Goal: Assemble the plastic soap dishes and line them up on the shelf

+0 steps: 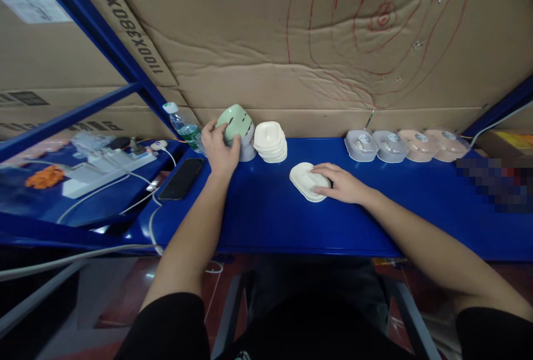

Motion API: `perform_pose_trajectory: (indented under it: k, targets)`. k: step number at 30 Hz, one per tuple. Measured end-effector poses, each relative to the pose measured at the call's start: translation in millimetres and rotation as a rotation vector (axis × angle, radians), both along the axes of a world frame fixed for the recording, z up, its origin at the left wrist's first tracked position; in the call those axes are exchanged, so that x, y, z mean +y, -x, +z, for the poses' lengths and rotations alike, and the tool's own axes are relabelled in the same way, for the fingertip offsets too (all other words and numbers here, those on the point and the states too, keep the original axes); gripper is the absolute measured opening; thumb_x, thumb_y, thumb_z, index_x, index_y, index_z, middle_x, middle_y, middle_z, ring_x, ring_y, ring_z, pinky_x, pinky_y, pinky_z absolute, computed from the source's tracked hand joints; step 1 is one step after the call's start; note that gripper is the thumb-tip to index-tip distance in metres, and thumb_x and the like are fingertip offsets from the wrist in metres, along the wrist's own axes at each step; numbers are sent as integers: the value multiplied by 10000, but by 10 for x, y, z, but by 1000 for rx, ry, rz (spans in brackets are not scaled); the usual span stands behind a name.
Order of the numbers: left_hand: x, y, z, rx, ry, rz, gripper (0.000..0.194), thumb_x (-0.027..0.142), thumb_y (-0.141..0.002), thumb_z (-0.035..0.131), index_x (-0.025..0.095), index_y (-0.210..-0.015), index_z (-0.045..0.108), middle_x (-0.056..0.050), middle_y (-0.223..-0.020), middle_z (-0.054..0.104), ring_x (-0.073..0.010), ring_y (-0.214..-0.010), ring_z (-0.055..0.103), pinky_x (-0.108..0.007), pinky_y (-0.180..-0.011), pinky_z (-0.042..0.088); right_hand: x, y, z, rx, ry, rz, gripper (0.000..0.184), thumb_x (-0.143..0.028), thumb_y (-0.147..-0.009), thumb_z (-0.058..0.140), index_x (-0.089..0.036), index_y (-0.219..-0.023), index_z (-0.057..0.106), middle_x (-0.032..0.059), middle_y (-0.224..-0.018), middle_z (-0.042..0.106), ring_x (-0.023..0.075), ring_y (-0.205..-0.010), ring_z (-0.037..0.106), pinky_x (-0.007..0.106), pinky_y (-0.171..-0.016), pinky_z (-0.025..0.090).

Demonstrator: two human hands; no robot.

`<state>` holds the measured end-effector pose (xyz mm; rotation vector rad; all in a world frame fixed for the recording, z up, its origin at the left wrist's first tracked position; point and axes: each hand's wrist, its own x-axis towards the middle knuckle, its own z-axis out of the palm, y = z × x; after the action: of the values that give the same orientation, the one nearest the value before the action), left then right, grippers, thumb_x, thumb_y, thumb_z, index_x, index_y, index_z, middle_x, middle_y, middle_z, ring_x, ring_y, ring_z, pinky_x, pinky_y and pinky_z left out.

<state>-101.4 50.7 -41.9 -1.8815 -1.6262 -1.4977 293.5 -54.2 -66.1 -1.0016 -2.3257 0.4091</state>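
Observation:
My left hand point(221, 148) has its thumb and fingers closed on a pale green slotted dish point(237, 121). The dish is tilted above a stack of light grey pieces point(248, 149), whose exact form is partly hidden. Just right of that stands a pile of several white squarish trays point(270, 140). My right hand point(341, 183) grips a single white tray point(306, 182) by its right side, thumb at the near edge and fingers at the far edge. This tray lies flat on the blue table; its right end is covered by my fingers.
Several grey and pink boxes with clear lids point(362, 146) stand in a row at the back right. A water bottle point(185, 129) and a black phone point(182, 179) are at the left, beside cables and a power strip point(104, 174). A cardboard wall point(250, 32) rises behind the blue table point(266, 215).

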Motion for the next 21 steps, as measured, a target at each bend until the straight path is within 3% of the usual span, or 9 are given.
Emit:
perform_pose_trajectory:
  k: [9, 11, 13, 17, 21]
  targets:
    - [2, 31, 13, -7, -6, 25, 488, 463, -894, 744, 198, -1284, 620, -220, -1516, 504, -421, -1468, 465, -627, -1231, 343, -2, -41, -1, -151, 86, 23, 956, -720, -664, 947, -287, -1478, 696, 171, -1642, 569, 475, -1511, 532, 740, -1243, 397]
    - [-48, 3, 46, 7, -49, 19, 485, 454, -895, 737, 201, -1292, 620, -216, -1517, 511, -420, -1466, 463, -630, -1234, 326, 0, -38, 3, -143, 87, 31, 911, -691, -669, 958, -308, -1458, 710, 143, -1616, 605, 446, -1484, 573, 736, -1267, 367]
    - [-128, -76, 78, 42, -114, -14, 447, 441, -907, 720, 211, -1280, 632, -202, -1504, 535, -410, -1451, 480, -626, -1233, 322, 3, -26, 10, -114, 74, 38, 736, -648, -726, 942, -317, -1360, 767, 109, -1518, 696, 397, -1417, 648, 695, -1277, 386]
    - [-335, -394, 100, 187, -197, -236, 299, 423, -957, 679, 242, -1195, 675, -149, -1376, 655, -361, -1320, 599, -596, -1172, 404, -7, 13, 54, 12, 45, 44, 319, -573, -910, 820, -293, -1062, 825, 72, -1277, 818, 311, -1236, 763, 535, -1130, 574]
    - [-493, -747, 55, 421, -116, -639, 264, 411, -984, 688, 260, -1200, 706, -112, -1266, 735, -313, -1183, 688, -535, -1068, 511, -31, 25, 118, 205, 3, -27, 359, -626, -978, 717, -270, -980, 758, 71, -1165, 817, 281, -1114, 780, 469, -1018, 598]
